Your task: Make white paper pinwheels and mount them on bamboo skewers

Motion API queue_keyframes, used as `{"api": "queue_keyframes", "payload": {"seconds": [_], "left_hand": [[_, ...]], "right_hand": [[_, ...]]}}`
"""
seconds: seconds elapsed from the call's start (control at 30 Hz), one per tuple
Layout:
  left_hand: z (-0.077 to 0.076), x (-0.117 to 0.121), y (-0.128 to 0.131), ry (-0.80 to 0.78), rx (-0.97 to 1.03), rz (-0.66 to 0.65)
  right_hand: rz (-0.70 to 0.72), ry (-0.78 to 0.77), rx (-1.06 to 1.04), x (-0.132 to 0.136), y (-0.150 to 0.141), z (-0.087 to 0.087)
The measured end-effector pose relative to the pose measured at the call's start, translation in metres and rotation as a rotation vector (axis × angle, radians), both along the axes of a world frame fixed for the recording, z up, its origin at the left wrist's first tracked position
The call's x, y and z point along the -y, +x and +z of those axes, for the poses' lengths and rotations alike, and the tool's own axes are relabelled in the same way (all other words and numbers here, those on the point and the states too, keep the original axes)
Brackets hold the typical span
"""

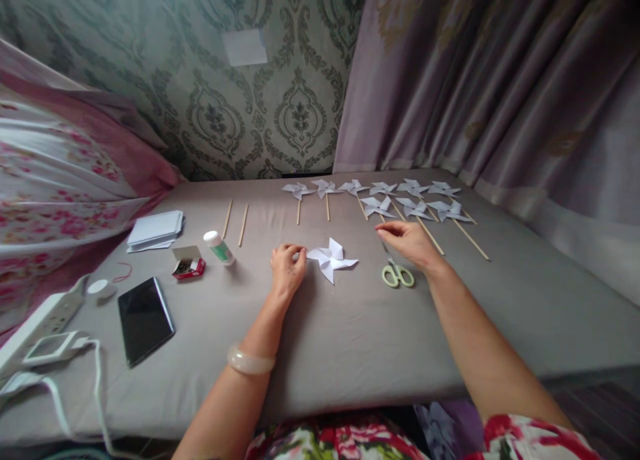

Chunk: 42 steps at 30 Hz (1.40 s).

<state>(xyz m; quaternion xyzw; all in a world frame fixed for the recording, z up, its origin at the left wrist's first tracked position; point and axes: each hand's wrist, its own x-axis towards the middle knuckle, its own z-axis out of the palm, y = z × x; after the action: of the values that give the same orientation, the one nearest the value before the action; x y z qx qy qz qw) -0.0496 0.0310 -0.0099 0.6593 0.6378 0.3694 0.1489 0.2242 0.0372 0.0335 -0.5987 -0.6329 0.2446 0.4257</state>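
A white paper pinwheel (332,263) without a stick lies in the middle of the table. My left hand (289,268) is closed at its left blade, the fingertips on that blade's tip. Further right, my right hand (406,241) is held over the table with thumb and fingers pinched together. Whatever is between those fingertips, if anything, is too small to make out. Just below the right hand are scissors (397,275) with pale green handles, their blades pointing away and partly hidden by the hand.
Several pinwheels on sticks (379,207) lie at the back right. Two bare wooden sticks (243,225), a glue stick (219,247), a small red box (189,264), a paper stack (156,229), a phone (146,320) and a white power strip (45,327) occupy the left side.
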Motion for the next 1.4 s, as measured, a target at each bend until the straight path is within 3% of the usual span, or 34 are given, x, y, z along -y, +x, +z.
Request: {"api": "queue_keyframes", "payload": {"seconds": [0.17,0.3,0.57,0.77,0.97,1.1,1.17,1.23,1.4], "left_hand": [[0.002,-0.003,0.000,-0.028,0.006,-0.003],[0.005,-0.001,0.001,-0.007,-0.015,-0.022],[0.007,-0.001,0.001,-0.030,0.009,0.014],[0.004,0.000,0.000,-0.064,0.050,0.016],[0.008,0.002,0.005,-0.081,0.056,0.034],[0.024,0.026,0.002,-0.007,0.092,0.012],[0.035,0.042,-0.010,0.089,0.073,-0.014],[0.045,0.055,-0.034,0.162,0.044,0.068],[0.059,0.069,-0.134,0.152,-0.065,0.465]], "right_hand": [[-0.184,-0.084,0.023,0.029,0.063,-0.004],[-0.175,-0.213,0.174,0.057,0.076,-0.019],[-0.073,-0.039,0.454,0.074,0.035,-0.036],[-0.002,-0.005,0.556,0.061,0.003,-0.028],[0.112,0.002,0.417,0.036,-0.038,-0.017],[-0.071,0.101,0.215,0.034,-0.053,-0.035],[-0.115,0.160,0.186,0.038,-0.053,-0.046],[-0.131,0.239,0.208,0.040,-0.050,-0.054],[-0.076,0.371,0.248,0.042,-0.048,-0.050]]}}
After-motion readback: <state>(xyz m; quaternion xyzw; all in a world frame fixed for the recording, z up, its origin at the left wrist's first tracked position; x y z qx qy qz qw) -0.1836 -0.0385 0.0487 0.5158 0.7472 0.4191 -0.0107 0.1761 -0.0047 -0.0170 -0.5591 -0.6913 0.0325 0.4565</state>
